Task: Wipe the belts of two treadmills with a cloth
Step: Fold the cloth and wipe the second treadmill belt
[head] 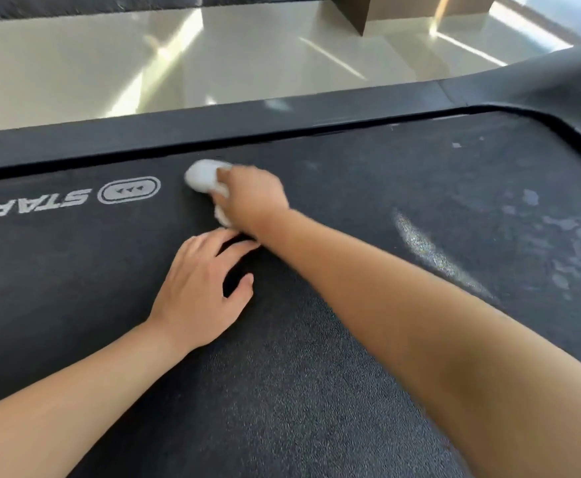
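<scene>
White cloth [203, 177], crumpled into a small wad, is pressed on the black treadmill belt [299, 391], near the far edge of the belt and just to the right of the printed logo [129, 190]. It is gripped by the right hand [252, 198], whose fingers are curled around it, so that only the left part of the cloth and a small piece below the hand are seen. The right arm is stretched across the belt from the lower right corner.

The left hand [201, 288] is laid flat on the belt, just beside the right wrist and nearer to the person. Its fingers are straight and a little spread, nothing is held by them, and the thumb is pointed to the right.

On the right part of the belt, pale dusty patches [558, 232] and a light streak [427, 250] are seen. The belt is bordered on the far side by a dark side rail [178, 129], which is joined at the right to a curved dark housing [540, 88]. Beyond the rail, a glossy pale floor [109, 63] with bright reflections is seen, and on it a brown box-like object [364, 12], only partly in view.
</scene>
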`<state>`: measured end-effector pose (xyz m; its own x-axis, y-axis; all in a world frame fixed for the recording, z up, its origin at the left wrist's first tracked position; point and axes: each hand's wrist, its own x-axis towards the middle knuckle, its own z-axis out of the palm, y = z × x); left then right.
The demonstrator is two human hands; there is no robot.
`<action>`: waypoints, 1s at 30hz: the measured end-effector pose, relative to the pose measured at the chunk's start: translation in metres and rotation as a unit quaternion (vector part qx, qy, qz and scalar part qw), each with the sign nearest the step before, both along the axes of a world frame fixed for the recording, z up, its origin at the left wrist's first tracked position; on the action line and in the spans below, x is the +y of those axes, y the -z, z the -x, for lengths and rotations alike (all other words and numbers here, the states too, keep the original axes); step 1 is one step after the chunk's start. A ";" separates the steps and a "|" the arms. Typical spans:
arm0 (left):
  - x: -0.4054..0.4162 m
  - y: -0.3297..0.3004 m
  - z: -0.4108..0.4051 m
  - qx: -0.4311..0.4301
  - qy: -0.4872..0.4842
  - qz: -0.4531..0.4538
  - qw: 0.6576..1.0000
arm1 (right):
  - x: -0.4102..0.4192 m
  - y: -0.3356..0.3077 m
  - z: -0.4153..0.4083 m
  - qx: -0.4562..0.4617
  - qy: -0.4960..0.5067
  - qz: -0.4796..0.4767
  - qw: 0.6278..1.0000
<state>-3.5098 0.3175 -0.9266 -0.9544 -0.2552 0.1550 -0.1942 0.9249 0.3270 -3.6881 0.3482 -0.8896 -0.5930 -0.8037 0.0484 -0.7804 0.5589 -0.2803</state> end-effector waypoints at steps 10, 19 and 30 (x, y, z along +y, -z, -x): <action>0.000 0.004 0.002 0.014 -0.021 0.006 1.000 | 0.132 -0.009 0.169 0.037 0.273 -0.006 0.961; 0.001 0.001 0.001 0.019 -0.021 -0.012 1.000 | 0.019 0.011 -0.002 0.001 -0.042 0.031 0.999; -0.002 0.012 0.000 0.092 -0.028 -0.042 0.994 | 0.164 0.011 0.040 0.078 0.240 0.016 0.968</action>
